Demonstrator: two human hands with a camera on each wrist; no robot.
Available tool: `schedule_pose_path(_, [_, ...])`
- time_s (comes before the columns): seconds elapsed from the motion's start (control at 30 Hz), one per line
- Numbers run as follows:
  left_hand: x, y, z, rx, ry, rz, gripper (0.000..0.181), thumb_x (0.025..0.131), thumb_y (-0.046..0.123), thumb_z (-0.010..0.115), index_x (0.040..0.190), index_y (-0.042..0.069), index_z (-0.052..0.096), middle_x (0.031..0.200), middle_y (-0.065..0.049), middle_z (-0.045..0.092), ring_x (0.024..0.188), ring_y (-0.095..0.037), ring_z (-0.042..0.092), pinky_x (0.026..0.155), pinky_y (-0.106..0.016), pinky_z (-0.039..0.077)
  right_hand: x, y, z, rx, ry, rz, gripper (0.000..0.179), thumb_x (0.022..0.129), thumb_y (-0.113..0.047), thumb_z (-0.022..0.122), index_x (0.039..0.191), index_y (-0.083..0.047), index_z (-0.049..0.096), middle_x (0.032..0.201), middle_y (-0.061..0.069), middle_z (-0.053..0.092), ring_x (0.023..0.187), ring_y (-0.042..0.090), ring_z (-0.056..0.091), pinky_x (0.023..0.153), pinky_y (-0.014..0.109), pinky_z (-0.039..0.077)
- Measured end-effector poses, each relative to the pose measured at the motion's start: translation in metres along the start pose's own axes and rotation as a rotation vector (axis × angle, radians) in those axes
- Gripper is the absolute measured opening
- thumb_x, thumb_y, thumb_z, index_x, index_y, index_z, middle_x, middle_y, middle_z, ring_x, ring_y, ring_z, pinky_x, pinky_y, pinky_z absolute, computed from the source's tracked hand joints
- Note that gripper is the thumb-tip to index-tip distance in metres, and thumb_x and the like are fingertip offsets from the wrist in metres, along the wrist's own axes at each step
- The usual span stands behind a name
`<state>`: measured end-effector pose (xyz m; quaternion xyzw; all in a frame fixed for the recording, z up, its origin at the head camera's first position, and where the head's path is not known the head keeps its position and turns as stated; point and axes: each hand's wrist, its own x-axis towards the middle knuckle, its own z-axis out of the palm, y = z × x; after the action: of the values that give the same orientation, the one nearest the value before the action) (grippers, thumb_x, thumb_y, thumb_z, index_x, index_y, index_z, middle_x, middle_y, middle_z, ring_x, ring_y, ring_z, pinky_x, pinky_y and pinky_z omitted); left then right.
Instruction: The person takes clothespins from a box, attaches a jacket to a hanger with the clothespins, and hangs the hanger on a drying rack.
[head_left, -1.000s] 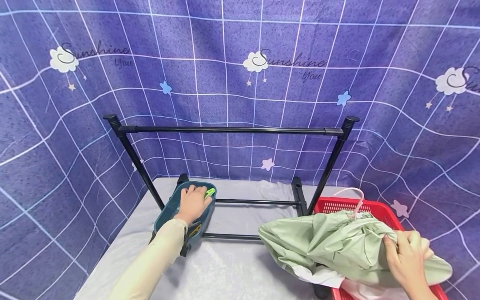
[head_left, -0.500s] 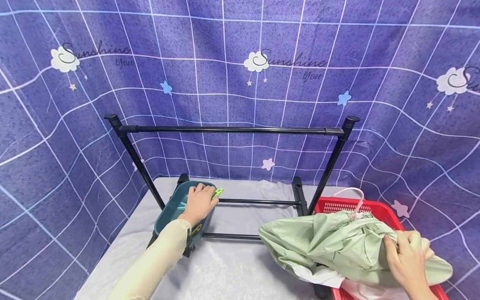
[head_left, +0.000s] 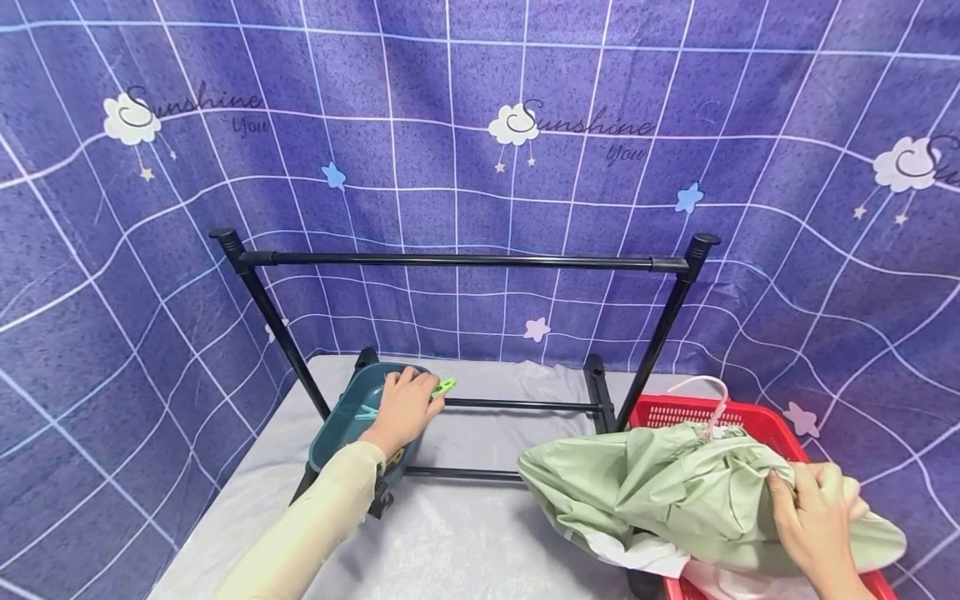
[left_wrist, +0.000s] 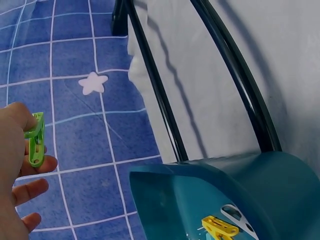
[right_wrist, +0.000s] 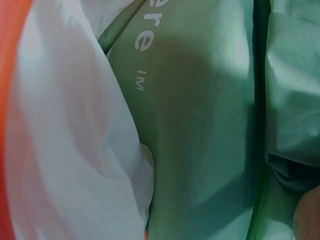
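Note:
My left hand (head_left: 407,406) pinches a bright green clothespin (left_wrist: 36,140) between thumb and forefinger, the other fingers apart from it. It is over the right rim of a teal bin (head_left: 330,433). Inside that bin lie a yellow clothespin (left_wrist: 220,228) and a white one, and a light blue clothespin (head_left: 366,412) shows in the head view. At the right, my right hand (head_left: 817,512) grips a pale green garment (head_left: 675,492) that lies bunched over a red basket (head_left: 765,417). A pink hanger hook (head_left: 708,392) sticks up from the garment.
A black clothes rack (head_left: 465,260) spans the middle, with lower bars (head_left: 517,404) near the grey cloth surface (head_left: 465,533). White fabric (right_wrist: 75,125) lies beside the green garment. A patterned blue curtain (head_left: 420,150) hangs behind.
My left hand has risen out of the bin and shifted right with the green clothespin, uncovering more of the bin's inside. My right hand and the garment stay where they were.

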<state>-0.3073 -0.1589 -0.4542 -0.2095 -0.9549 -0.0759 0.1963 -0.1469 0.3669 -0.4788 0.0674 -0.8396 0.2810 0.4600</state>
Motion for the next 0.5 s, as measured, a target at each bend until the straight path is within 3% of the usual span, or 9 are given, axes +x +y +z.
schedule_pose_path(0.5, [0.0, 0.013, -0.005, -0.006, 0.054, 0.096, 0.013, 0.097, 0.028, 0.057, 0.096, 0.016, 0.061, 0.098, -0.001, 0.069, 0.1, -0.024, 0.052, 0.087, -0.048, 0.036, 0.0, -0.003, -0.002, -0.009, -0.002, 0.014, 0.012, 0.084, -0.005, 0.06, 0.081, 0.005, 0.055, 0.086, 0.024, 0.042, 0.079, 0.044, 0.033, 0.069, 0.04, 0.016])
